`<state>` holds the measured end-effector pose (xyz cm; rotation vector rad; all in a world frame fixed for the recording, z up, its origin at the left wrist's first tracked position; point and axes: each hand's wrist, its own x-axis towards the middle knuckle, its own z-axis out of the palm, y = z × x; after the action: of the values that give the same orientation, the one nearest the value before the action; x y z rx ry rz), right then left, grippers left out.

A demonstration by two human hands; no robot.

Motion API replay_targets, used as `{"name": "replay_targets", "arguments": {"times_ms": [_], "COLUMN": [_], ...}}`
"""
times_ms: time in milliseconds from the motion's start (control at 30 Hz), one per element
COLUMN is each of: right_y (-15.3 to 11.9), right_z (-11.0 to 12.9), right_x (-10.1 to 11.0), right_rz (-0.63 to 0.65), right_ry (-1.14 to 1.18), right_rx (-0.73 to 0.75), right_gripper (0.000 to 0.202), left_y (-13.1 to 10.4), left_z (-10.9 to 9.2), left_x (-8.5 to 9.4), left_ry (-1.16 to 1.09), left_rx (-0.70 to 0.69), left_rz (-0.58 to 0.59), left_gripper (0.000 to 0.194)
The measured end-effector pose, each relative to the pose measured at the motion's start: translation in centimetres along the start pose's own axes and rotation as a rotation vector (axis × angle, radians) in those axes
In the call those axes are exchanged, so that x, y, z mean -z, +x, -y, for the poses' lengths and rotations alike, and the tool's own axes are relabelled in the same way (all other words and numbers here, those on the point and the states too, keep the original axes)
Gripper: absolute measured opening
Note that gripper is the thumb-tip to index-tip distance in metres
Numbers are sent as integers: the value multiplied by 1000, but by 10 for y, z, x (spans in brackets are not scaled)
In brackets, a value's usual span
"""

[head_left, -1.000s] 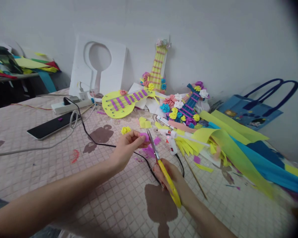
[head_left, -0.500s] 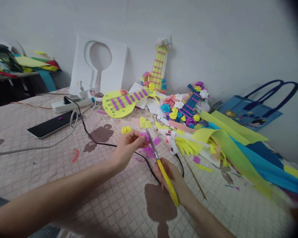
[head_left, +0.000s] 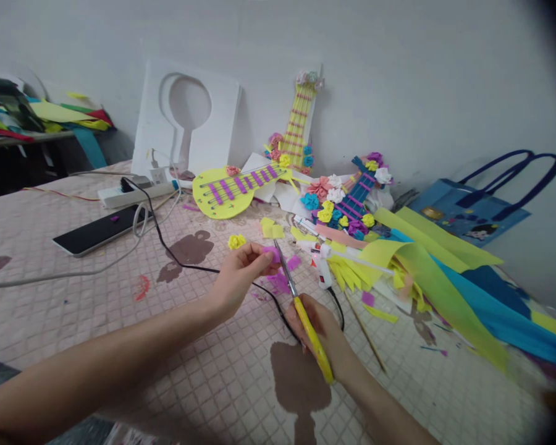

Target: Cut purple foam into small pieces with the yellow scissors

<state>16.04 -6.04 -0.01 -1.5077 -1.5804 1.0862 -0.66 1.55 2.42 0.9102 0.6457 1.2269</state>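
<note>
Pinched between the thumb and fingers of my left hand [head_left: 243,275] is a small piece of purple crepe paper [head_left: 272,252]. My right hand [head_left: 317,327] is closed round yellow-handled scissors [head_left: 311,330], whose blades point up and away to the paper's right edge. Whether the blades touch the paper I cannot tell. Under and beside the blades lie purple paper scraps [head_left: 280,283]. A yellow paper flower [head_left: 236,241] sits just beyond my left hand, with yellow paper squares [head_left: 272,228] behind it. Right of the blades rests a white glue gun [head_left: 323,272].
A yellow paper guitar [head_left: 225,194] and a blue flower-trimmed one [head_left: 352,201] are at the back. A black cable [head_left: 189,268] crosses the table behind my left wrist. At left lie a phone-like black slab [head_left: 97,232] and a power strip [head_left: 134,194]; at right, a wooden stick [head_left: 366,334] and crepe strips [head_left: 445,278].
The whole view has shifted very slightly. Both hands keep their hold on the purple paper and the scissors, with hardly any movement between them.
</note>
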Motion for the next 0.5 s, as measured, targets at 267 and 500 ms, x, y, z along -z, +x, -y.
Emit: {"name": "replay_targets", "arguments": {"times_ms": [267, 500], "right_y": [2, 1], "right_z": [-5, 5], "right_x": [-2, 0], "right_rz": [9, -42], "right_ry": [100, 420], "right_rx": [-43, -81], "right_gripper": [34, 46], "left_y": [1, -8], "left_z": [1, 6], "left_x": [2, -3], "left_ry": [-11, 129], "left_rx": [-2, 134], "left_rz": [16, 88], "left_gripper": [22, 27]}}
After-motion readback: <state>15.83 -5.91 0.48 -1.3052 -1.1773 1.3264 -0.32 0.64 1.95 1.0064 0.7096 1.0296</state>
